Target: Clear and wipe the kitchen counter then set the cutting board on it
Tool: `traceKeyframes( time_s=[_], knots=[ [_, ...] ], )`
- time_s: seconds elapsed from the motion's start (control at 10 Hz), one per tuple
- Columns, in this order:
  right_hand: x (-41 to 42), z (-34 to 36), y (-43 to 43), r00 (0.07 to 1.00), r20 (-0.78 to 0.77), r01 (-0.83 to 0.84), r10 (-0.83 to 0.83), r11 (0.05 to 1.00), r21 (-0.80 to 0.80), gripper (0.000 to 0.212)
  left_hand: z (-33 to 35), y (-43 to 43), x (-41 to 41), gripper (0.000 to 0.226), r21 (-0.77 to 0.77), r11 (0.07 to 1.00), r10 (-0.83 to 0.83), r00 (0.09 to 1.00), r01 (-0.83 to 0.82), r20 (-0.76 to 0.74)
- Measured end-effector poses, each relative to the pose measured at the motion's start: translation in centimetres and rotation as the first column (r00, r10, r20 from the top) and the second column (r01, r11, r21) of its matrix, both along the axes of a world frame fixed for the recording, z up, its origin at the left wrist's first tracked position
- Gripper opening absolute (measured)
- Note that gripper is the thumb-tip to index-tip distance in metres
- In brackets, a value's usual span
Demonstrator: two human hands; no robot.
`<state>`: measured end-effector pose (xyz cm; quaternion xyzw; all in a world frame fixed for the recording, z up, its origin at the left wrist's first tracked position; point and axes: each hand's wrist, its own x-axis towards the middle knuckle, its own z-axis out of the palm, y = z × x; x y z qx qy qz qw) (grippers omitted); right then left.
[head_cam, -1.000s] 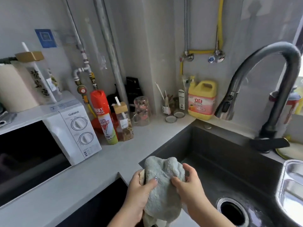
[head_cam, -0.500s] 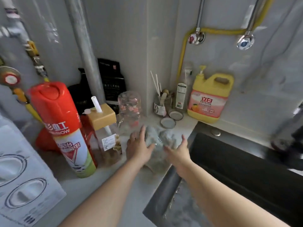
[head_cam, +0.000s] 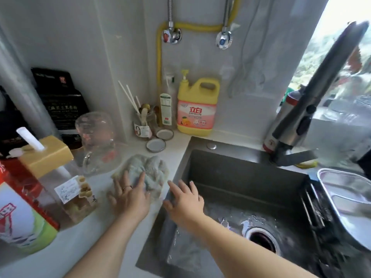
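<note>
A crumpled grey-green cloth (head_cam: pixel 149 170) lies on the pale counter (head_cam: pixel 86 243) near the sink's left rim. My left hand (head_cam: pixel 129 197) rests flat on the cloth's near edge, fingers spread, a ring on one finger. My right hand (head_cam: pixel 183 199) hovers open over the sink's left edge, just right of the cloth and apart from it. No cutting board is in view.
An upturned glass jar (head_cam: pixel 98 141), a yellow-lidded container (head_cam: pixel 48 155) and a red spray can (head_cam: pixel 18 215) crowd the counter's left. Two jar lids (head_cam: pixel 156 145), a utensil jar (head_cam: pixel 143 123) and yellow detergent (head_cam: pixel 197 109) stand at the back. The dark sink (head_cam: pixel 236 177), faucet (head_cam: pixel 313 101) and steel basin (head_cam: pixel 349 199) fill the right.
The cloth went from being held in both hands over the sink to lying on the counter. My right hand has let go and drawn back to the sink edge.
</note>
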<state>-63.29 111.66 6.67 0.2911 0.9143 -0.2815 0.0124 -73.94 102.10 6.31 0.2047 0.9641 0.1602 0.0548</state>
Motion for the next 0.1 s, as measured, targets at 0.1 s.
traceKeyframes(
  time_s=[0.1],
  knots=[
    [6.11, 1.52, 2.05, 0.965, -0.199, 0.142, -0.173, 0.977, -0.161, 0.047, 2.21, 3.25, 4.62, 0.054, 0.224, 0.960, -0.171, 0.985, 0.171, -0.020]
  ],
)
